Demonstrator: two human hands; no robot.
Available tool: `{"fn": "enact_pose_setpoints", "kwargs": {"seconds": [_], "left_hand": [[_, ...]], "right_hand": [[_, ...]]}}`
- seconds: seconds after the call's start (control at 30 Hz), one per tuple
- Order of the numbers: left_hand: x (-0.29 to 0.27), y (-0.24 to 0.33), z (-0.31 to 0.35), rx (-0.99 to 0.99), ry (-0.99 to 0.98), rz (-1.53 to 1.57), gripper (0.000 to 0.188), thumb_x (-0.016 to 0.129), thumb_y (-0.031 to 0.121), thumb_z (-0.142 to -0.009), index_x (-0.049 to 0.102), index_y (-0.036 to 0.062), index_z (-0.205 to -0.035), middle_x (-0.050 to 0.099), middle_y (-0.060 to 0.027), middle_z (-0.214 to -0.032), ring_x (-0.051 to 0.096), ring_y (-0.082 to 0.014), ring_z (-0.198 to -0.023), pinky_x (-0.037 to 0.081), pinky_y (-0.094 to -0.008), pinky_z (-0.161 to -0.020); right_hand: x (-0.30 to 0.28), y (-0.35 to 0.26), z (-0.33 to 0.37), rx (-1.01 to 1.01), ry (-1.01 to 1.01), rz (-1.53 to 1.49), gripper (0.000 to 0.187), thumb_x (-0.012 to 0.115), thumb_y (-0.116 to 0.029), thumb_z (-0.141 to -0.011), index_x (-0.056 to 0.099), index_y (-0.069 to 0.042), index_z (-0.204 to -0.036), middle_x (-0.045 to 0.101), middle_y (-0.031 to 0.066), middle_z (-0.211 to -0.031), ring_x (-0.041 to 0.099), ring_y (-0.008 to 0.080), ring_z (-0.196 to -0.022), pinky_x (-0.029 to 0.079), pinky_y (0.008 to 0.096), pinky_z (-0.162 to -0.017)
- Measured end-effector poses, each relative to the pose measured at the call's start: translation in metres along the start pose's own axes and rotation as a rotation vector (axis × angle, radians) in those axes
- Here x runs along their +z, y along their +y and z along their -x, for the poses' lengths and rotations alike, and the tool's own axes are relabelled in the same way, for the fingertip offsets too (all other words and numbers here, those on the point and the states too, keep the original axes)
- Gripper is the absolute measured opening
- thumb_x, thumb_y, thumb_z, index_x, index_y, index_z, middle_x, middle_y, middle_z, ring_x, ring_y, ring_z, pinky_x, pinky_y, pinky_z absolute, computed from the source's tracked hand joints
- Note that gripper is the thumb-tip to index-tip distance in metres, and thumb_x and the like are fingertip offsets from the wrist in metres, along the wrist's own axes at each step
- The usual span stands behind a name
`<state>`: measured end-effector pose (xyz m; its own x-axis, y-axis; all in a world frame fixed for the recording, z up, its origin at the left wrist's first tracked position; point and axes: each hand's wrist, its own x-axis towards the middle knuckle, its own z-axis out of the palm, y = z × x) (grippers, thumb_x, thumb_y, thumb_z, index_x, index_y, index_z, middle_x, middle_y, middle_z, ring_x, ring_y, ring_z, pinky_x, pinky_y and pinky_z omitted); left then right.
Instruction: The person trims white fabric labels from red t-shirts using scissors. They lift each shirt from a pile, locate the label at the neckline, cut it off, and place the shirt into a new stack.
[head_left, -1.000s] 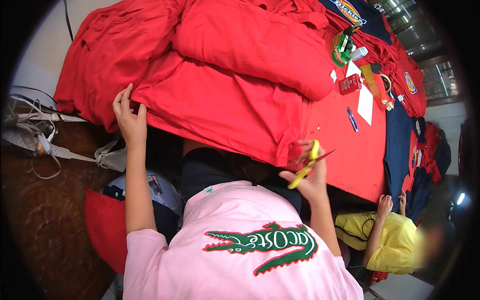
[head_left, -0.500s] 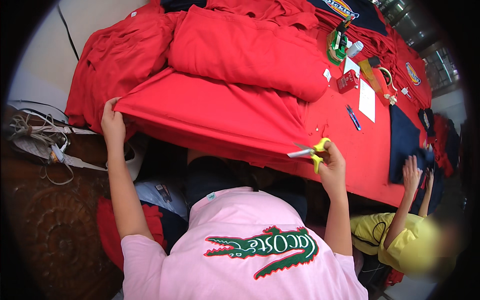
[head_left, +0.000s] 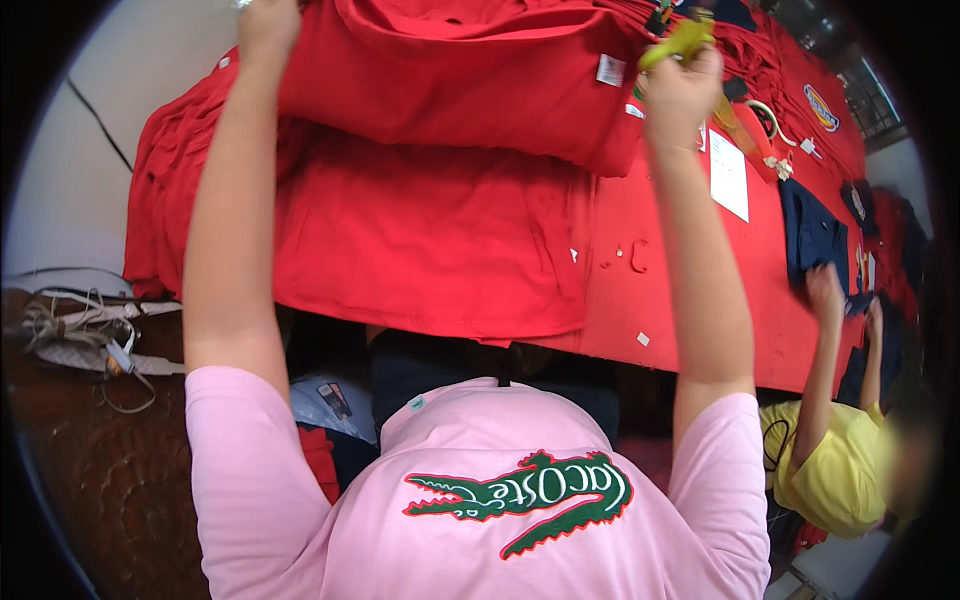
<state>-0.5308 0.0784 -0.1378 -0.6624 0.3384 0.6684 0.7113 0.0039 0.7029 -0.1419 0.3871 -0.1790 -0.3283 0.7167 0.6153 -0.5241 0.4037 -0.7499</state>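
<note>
1 hand, the right hand [head_left: 685, 92], is closed around blurred yellow-handled scissors [head_left: 678, 42], near the right end of a thick, folded bundle of red fabric [head_left: 460, 95] with 1 small white label [head_left: 610, 69]. The left hand [head_left: 268, 28] is at the bundle's upper left, cut by the frame edge; I cannot tell whether it grips. Below the bundle, 1 flat red cloth garment [head_left: 430, 245] lies along the near edge of the red tabletop [head_left: 690, 335].

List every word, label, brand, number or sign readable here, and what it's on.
Pink shirt: white lettering on a green crocodile, readable, not copied out here.
Oval badge, far right: lettering, small, not copied out.
White tag on red cloth: too blurred.
Paper: too blurred.
Dark label on bag: too small.
</note>
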Motion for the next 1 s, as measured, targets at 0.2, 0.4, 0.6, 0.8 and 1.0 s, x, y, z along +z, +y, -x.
{"fn": "enact_pose_setpoints", "kwargs": {"seconds": [0.2, 0.4, 0.6, 0.8, 1.0], "left_hand": [[0.031, -0.123, 0.116, 0.192, -0.357, -0.945, 0.055, 0.051, 0.045, -0.110, 0.050, 0.0213, -0.160, 0.045, -0.0161, -0.166, 0.037, -0.0400, -0.156, 0.036, -0.0437, -0.124], [0.046, -0.035, 0.117, 0.064, -0.479, -0.475, 0.043, 0.058, 0.024, -0.105, 0.063, 0.0080, -0.144, 0.062, -0.0175, -0.150, 0.055, -0.0360, -0.143, 0.044, -0.0396, -0.117], [0.010, 0.177, 0.317, 0.132, -0.717, -0.062, 0.016, 0.081, 0.010, -0.087, 0.074, 0.0040, -0.100, 0.068, -0.0091, -0.096, 0.069, -0.0268, -0.090, 0.056, -0.0372, -0.081], [0.032, 0.195, 0.404, 0.162, -0.740, -0.230, 0.020, 0.084, 0.016, -0.085, 0.076, 0.0089, -0.101, 0.067, -0.0044, -0.084, 0.066, -0.0238, -0.073, 0.052, -0.0374, -0.070], [0.019, 0.214, 0.364, -0.485, -0.521, 0.078, 0.009, 0.073, 0.009, -0.097, 0.071, 0.0051, -0.089, 0.063, -0.0051, -0.056, 0.060, -0.0084, -0.051, 0.043, -0.0274, -0.048]], "right_hand": [[0.028, 0.076, 0.089, -0.198, -0.296, 0.733, 0.042, 0.070, 0.000, -0.084, 0.063, 0.003, -0.125, 0.067, 0.0229, -0.120, 0.065, 0.0403, -0.116, 0.054, 0.0441, -0.101], [-0.021, -0.004, 0.095, 0.313, -0.183, 0.414, 0.053, 0.070, -0.002, -0.091, 0.061, 0.007, -0.143, 0.071, 0.0182, -0.134, 0.071, 0.0261, -0.121, 0.059, 0.0347, -0.097], [-0.105, -0.103, 0.161, 0.585, -0.190, 0.433, 0.040, 0.079, -0.010, -0.096, 0.070, 0.007, -0.131, 0.076, 0.0089, -0.111, 0.072, 0.0140, -0.098, 0.058, 0.0293, -0.089], [-0.126, -0.129, 0.253, 0.889, -0.229, 0.363, 0.021, 0.080, -0.014, -0.098, 0.076, 0.002, -0.110, 0.073, 0.0016, -0.086, 0.067, 0.0069, -0.076, 0.053, 0.0235, -0.070], [-0.113, -0.146, 0.236, 0.812, -0.209, 0.377, 0.023, 0.080, -0.015, -0.098, 0.075, 0.004, -0.109, 0.071, 0.0011, -0.084, 0.067, 0.0075, -0.075, 0.053, 0.0235, -0.069]]}}
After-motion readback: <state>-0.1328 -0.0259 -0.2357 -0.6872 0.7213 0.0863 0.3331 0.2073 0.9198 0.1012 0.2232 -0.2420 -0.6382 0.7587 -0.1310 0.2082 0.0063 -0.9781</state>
